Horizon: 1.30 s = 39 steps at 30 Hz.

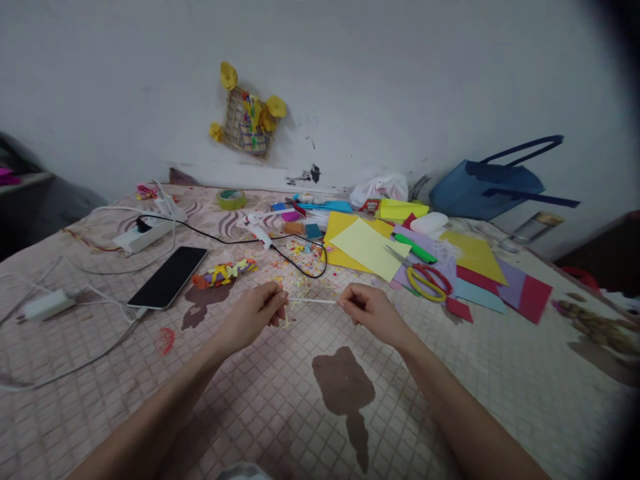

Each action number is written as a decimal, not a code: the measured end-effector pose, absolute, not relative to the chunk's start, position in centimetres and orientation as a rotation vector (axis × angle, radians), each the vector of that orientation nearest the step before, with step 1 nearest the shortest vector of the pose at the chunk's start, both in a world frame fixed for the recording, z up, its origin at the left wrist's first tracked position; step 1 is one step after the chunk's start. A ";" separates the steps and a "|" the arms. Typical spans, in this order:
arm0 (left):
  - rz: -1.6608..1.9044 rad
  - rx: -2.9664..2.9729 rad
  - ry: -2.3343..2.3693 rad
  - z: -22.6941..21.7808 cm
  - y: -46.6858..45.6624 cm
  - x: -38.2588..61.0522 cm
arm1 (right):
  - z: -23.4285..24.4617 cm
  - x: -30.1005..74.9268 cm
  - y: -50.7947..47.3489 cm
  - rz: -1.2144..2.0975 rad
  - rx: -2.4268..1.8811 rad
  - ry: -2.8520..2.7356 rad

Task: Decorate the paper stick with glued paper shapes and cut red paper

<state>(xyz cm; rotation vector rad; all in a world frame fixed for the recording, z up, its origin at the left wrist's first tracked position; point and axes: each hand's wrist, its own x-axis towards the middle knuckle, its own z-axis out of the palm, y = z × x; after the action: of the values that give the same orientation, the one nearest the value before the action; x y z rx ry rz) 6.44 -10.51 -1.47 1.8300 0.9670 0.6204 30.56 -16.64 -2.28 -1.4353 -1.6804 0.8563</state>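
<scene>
My left hand [257, 311] and my right hand [369, 308] are both pinched on the ends of a thin white stick [315, 301], held level between them just above a patterned bed cover [280, 400]. Small yellow paper bits hang by the left fingers. A roll wrapped in coloured paper strips [224, 273] lies just beyond my left hand. Scattered paper scraps [300, 263] sit past the stick.
Coloured paper sheets [370, 248], scissors with red and yellow handles [427, 280] and a green marker [415, 249] lie at the right. A black phone [167, 277], a power strip [147, 233], cables and a glue gun [260, 232] lie at the left. A blue bag [485, 187] leans on the wall.
</scene>
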 end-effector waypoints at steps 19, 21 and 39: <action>0.384 2.116 0.847 -3.1 -8.0 6.0 | -0.6 35.2 -16.5 0.881 -1.352 -1.266; 0.600 2.219 0.901 -3.3 -6.1 6.8 | -0.7 35.2 -16.4 0.887 -1.341 -1.262; 0.315 2.398 0.372 -4.6 -13.7 2.9 | -1.0 35.7 -16.2 0.903 -1.297 -1.136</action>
<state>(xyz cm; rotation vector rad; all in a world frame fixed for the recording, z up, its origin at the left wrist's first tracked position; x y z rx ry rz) 2.92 -13.73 -4.57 2.3983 0.3722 0.3147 35.71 -16.17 -1.01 -1.2974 -1.1362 0.9027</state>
